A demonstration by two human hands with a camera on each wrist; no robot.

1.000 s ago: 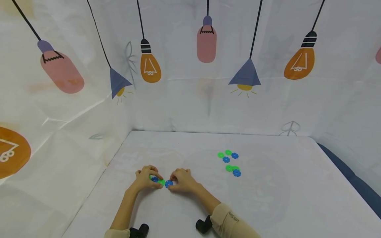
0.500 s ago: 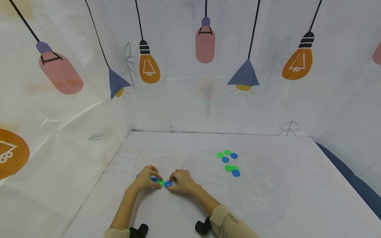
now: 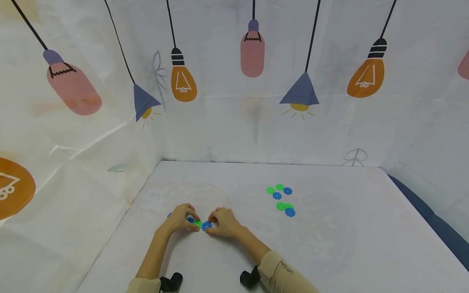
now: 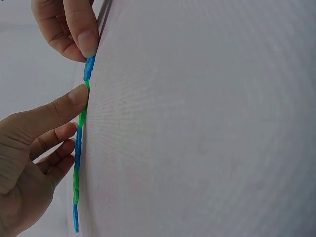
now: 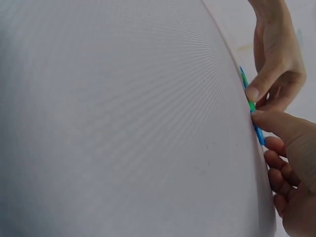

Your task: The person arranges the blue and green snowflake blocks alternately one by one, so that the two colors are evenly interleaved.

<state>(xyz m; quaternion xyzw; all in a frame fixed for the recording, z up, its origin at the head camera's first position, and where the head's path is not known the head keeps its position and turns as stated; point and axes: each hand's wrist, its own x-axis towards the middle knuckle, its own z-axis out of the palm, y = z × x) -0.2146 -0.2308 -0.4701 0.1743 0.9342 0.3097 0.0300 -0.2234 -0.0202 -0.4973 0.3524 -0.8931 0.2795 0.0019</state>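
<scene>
Blue and green discs [image 4: 78, 148] sit in a row nearer the table's [image 3: 329, 244] left edge than its right; the left hand [image 3: 179, 219] pinches a green disc [image 3: 198, 224], the right hand [image 3: 224, 223] the blue end disc [image 3: 207, 226].

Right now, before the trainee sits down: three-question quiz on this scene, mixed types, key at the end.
1. True or false: the right hand pinches a blue disc.
2. In the left wrist view, how do the colours run along the row?
A) all green
B) alternating blue and green
C) all blue
3. In the head view, how many discs in the far group, right of the row, are blue?

Key
1. True
2. B
3. Three
</scene>
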